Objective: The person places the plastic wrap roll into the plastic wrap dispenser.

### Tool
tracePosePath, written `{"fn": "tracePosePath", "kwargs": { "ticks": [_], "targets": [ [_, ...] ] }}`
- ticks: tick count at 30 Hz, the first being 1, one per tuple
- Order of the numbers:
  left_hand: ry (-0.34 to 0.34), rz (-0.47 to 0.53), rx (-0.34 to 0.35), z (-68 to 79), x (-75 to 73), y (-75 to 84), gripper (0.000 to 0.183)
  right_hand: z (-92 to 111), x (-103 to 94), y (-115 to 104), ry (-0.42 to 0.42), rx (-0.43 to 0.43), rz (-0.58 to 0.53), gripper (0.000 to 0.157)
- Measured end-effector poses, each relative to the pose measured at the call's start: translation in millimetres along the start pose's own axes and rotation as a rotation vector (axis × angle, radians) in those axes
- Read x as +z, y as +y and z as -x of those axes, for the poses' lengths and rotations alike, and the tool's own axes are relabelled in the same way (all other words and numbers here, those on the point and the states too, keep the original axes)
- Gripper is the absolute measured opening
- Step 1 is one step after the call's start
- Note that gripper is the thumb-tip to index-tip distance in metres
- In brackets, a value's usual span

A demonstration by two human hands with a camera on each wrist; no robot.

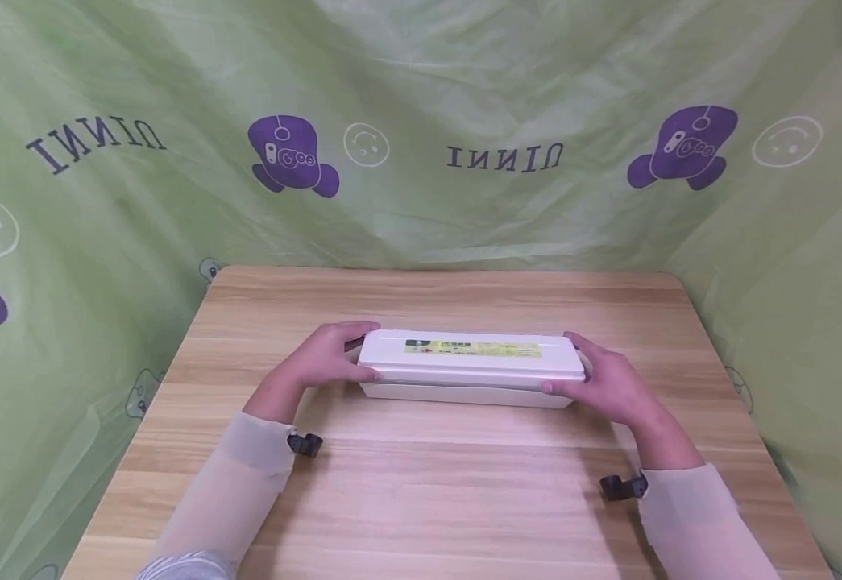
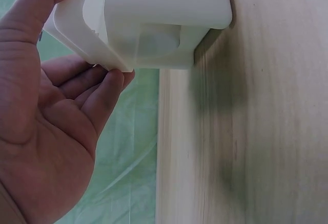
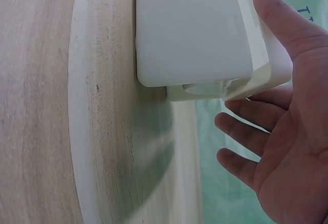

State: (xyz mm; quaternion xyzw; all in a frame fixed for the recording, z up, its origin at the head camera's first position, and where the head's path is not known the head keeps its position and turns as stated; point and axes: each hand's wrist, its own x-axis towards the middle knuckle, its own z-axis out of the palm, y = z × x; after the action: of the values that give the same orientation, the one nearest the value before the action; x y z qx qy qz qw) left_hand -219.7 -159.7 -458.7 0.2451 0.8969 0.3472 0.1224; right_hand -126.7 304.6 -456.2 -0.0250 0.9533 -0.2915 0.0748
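A long white plastic box [image 1: 464, 395] stands on the wooden table, crosswise in front of the person. Its white lid [image 1: 471, 366] lies on top and carries a yellow-green printed label [image 1: 473, 349]. At the lid's left end, the left hand [image 1: 322, 356] grips it, thumb at the near edge and fingers at the far side. In the left wrist view, fingertips [image 2: 115, 78] bend against the lid's rim. The right hand [image 1: 609, 385] holds the opposite end, thumb on the near edge. Some of its fingers [image 3: 243, 134] stand apart from the box in the right wrist view. The box's inside is hidden.
The wooden table [image 1: 435, 499] has rounded far corners. Green curtain [image 1: 421, 217] with purple cartoon figures and mirrored lettering surrounds its back and sides. Small black devices [image 1: 306, 445] are fixed at both wrists, over pale sleeves [image 1: 228, 475].
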Motion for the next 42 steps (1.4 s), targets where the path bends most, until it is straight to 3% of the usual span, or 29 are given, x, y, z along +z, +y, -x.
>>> {"fn": "tracePosePath", "kwargs": {
  "ticks": [7,13,17,23,34,42],
  "targets": [
    [-0.003,0.009,0.019,7.5,3.4,-1.6,0.103,4,0.3,-1,0.0,-0.016,-0.001,0.119],
    [-0.016,0.026,0.063,16.7,11.6,-4.6,0.099,4,6.9,2,0.039,-0.13,0.006,0.103],
    [-0.007,0.056,0.078,20.0,19.2,-7.7,0.099,6,9.1,4,0.051,-0.166,0.02,0.104],
    [0.042,0.052,0.106,23.1,27.2,-12.9,0.085,8,14.5,6,0.066,-0.171,0.038,0.113],
    [0.146,0.011,0.134,28.9,33.9,-9.6,0.078,11,21.9,7,0.126,-0.193,0.107,0.103],
    [0.16,-0.046,0.116,29.5,38.7,-8.2,0.078,13,27.7,11,0.151,-0.236,0.179,0.101]
  ]
}}
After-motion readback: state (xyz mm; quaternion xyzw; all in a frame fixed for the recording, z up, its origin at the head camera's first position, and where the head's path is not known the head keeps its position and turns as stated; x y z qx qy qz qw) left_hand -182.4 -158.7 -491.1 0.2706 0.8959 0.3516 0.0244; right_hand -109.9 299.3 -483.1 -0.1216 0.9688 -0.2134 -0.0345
